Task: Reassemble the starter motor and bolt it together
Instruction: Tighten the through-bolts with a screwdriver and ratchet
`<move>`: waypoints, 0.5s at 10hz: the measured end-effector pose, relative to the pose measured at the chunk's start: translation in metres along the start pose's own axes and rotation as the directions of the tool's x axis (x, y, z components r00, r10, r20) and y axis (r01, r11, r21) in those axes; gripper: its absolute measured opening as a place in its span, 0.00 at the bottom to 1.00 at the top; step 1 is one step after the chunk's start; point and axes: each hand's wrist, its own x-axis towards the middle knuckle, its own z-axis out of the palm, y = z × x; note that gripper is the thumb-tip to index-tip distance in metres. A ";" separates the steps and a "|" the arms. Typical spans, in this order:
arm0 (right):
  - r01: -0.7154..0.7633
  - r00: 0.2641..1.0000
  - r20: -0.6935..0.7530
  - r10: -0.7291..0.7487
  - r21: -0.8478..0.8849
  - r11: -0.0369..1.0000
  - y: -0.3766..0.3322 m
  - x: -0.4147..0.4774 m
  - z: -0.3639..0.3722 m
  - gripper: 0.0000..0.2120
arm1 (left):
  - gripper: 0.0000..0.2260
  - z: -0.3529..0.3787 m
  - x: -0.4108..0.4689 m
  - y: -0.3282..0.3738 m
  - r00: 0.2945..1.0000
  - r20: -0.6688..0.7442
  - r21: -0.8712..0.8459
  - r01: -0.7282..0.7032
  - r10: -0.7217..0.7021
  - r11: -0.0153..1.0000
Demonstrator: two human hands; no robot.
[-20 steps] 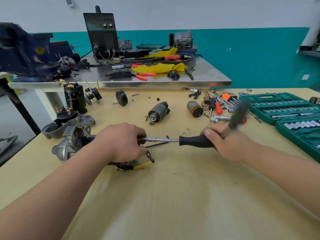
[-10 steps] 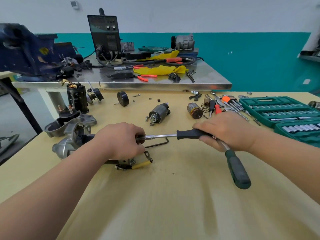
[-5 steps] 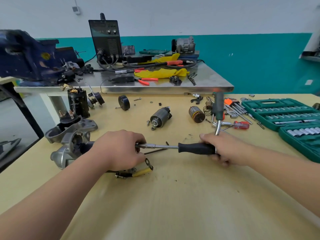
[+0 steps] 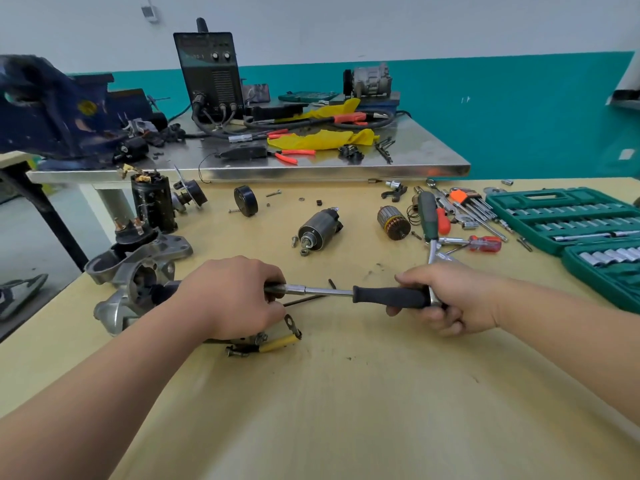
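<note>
The green ratchet handle [image 4: 427,216] has swung round since a second ago: it pointed back at you then, and now it points away across the table [image 4: 346,410]. Your left hand [image 4: 235,296] and forearm hide most of the starter motor [image 4: 138,289], which lies near the table's left edge. They also hide where the chrome extension [image 4: 311,291] meets it. Two open green socket cases [image 4: 519,202] hold rows of sockets, and the nearer one is cut off at the right. Your left hand is curled over the motor, fingertips at the extension's tip. Your right hand [image 4: 450,299] is wrapped tight round the end of the black driver handle [image 4: 391,297], where the ratchet joins.
</note>
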 end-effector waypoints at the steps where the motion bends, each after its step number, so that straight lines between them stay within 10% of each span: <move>1: 0.451 0.568 -0.026 -0.823 -0.826 0.338 0.007 0.003 -0.009 0.15 | 0.11 -0.001 0.000 0.001 1.000 0.003 0.003 -0.001 0.001 1.000; 2: 0.428 0.429 0.351 -0.832 -0.890 -0.156 0.009 0.008 -0.021 0.16 | 0.12 -0.001 0.000 0.000 1.000 0.005 0.009 -0.003 0.003 1.000; 3: 0.469 0.807 0.016 -0.590 -0.623 0.626 0.007 0.005 -0.008 0.18 | 0.11 -0.002 0.001 0.001 1.000 0.012 0.021 -0.012 0.011 1.000; 4: -0.001 0.999 0.053 0.000 0.026 1.000 -0.002 0.003 -0.007 0.26 | 0.11 -0.001 0.001 0.000 1.000 0.001 0.022 0.000 0.000 1.000; 5: 0.063 0.997 -0.033 -0.066 -0.086 0.994 0.002 0.001 -0.001 0.23 | 0.12 0.001 0.000 -0.001 1.000 -0.016 0.017 -0.003 0.004 1.000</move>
